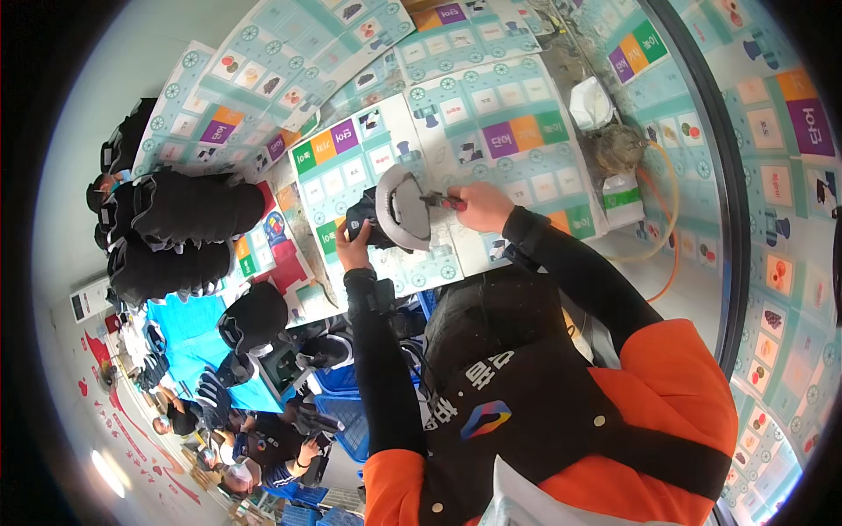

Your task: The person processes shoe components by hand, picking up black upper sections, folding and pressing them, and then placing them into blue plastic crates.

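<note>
My left hand (355, 249) is closed on the black side of a black and pale grey shoe upper (408, 209). The upper is tilted, so its grey oval rim and lighter inner face turn toward my right hand. That hand (483, 207) grips a pair of red-handled pliers (453, 202). Their dark metal jaws reach the rim of the upper; whether they pinch it cannot be made out. Beneath both hands lies a table (443, 249) covered with printed teal and white sheets.
Black shoe pieces are piled (197, 210) at the left, with another dark one (254, 316) nearer me. A white container (623, 200), a stone-like lump (618, 149) and thin hoses (674, 197) line the right edge. Blue crates (344, 419) stand below left. Other people (263, 447) work farther left.
</note>
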`<act>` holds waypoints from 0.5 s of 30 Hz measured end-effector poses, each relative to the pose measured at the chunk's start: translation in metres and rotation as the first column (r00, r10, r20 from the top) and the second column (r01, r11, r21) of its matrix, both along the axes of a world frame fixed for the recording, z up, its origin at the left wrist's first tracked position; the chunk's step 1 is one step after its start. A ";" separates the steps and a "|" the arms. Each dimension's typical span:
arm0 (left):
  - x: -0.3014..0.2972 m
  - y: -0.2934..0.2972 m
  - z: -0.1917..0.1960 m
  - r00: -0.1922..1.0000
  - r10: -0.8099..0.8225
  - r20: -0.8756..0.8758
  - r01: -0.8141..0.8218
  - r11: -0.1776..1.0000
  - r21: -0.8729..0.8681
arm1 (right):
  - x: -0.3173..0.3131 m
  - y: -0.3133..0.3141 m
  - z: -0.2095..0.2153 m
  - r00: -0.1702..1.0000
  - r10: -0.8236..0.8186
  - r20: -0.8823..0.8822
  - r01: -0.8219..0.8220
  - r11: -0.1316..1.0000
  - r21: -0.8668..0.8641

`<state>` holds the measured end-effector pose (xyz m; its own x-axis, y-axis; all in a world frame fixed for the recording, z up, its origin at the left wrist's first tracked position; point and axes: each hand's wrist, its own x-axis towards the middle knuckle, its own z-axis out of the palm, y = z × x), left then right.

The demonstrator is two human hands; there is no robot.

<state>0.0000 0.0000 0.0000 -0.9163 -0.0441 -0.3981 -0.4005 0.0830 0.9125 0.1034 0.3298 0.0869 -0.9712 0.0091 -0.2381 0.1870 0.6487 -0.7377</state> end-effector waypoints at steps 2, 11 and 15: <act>0.006 0.004 0.002 1.000 0.023 -0.010 -0.024 1.000 -0.014 | 0.002 0.002 -0.007 0.984 0.167 0.053 -0.168 0.986 0.015; 0.017 -0.010 0.021 0.995 0.056 0.077 -0.060 0.997 0.052 | -0.003 -0.009 0.004 0.973 0.229 -0.011 -0.229 0.973 0.003; 0.018 0.000 0.034 0.995 0.042 0.093 -0.046 0.998 0.035 | -0.005 -0.016 0.004 0.996 0.043 -0.081 -0.047 0.998 -0.046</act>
<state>0.0177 -0.0003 0.0338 -0.8730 -0.0670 -0.4831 -0.4857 0.0300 0.8736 0.0979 0.3139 0.0904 -0.9864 -0.0444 -0.1585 0.0975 0.6186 -0.7797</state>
